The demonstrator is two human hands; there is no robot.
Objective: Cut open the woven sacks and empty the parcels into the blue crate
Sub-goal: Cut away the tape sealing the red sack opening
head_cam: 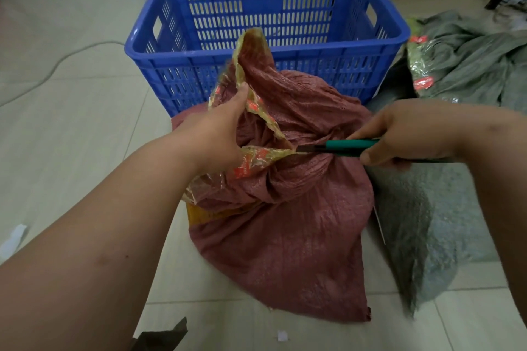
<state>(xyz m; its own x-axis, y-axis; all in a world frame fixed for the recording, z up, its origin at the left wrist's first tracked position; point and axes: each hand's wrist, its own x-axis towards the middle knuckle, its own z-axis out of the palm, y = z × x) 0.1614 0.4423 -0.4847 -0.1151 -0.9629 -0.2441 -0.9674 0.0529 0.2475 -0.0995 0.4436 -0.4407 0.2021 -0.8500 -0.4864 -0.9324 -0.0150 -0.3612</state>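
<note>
Currently left hand [216, 134] grips the taped neck of the red sack [285, 208] on the floor before the blue crate [265, 37]; right hand [405, 134] holds green knife [342, 147], blade at tape.

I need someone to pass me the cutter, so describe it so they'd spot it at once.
Find the blue crate, then the red sack on the floor in front of it. The cutter is in the right hand at the sack's taped neck: slim, green-handled, the only tool there.
</note>
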